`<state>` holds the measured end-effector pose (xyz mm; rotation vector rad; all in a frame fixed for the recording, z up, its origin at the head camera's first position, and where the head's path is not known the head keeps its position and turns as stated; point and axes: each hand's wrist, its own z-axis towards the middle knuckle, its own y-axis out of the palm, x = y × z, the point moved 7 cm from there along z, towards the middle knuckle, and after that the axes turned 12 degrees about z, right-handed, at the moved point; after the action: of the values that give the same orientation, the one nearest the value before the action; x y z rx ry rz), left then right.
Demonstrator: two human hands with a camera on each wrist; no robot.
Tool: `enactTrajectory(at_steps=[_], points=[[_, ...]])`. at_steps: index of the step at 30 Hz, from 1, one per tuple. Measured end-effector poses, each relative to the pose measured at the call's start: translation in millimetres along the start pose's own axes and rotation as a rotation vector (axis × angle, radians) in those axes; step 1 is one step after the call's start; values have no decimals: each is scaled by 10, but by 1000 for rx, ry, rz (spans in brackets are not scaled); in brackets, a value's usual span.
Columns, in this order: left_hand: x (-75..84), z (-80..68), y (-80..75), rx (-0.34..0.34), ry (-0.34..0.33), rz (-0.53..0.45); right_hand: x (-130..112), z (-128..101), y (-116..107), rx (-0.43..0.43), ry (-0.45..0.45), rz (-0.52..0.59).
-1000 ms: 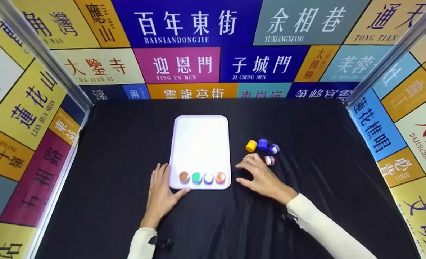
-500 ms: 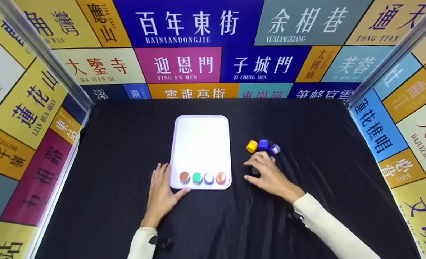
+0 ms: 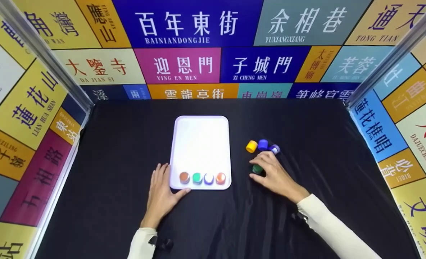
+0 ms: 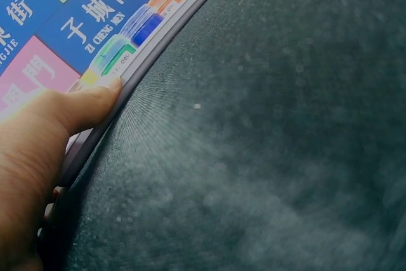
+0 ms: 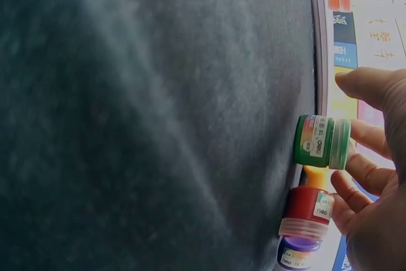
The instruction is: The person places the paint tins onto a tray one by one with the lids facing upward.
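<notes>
My left hand (image 3: 161, 192) rests at the near left corner of a white tray (image 3: 200, 144), fingers straight along its side. In the left wrist view the thumb (image 4: 95, 103) lies on the tray's rim. Along the near end of the tray stands a row of small paint jars: brown (image 3: 184, 177), light green (image 3: 197, 178), blue (image 3: 208, 178) and orange (image 3: 220, 177). Around a dark green paint jar (image 5: 312, 141) on the cloth is my right hand (image 3: 276, 176); its thumb stands apart from the jar, and its fingers are behind it.
Beyond the right hand sit a yellow jar (image 3: 251, 146), a blue jar (image 3: 263, 144) and a purple jar (image 3: 274, 149). A red jar (image 5: 307, 205) shows in the right wrist view. Black cloth (image 3: 126, 144) covers the table, with lettered panels (image 3: 177, 64) behind it.
My right hand has moved right, away from the tray, and the dark green jar has come into view inside it. The hand now covers the red jar. The left hand stays put.
</notes>
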<state>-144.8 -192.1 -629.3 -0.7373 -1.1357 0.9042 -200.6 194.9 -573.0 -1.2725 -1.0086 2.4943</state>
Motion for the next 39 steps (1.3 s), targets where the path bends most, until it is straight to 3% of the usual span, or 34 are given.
enactTrajectory(at_steps=[31, 39], points=[[-5, -4, -3, -1, -5, -3, 144, -91, -141, 50, 54, -30], [5, 5, 1, -4, 0, -4, 84, -18, -99, 52, 15, -29]])
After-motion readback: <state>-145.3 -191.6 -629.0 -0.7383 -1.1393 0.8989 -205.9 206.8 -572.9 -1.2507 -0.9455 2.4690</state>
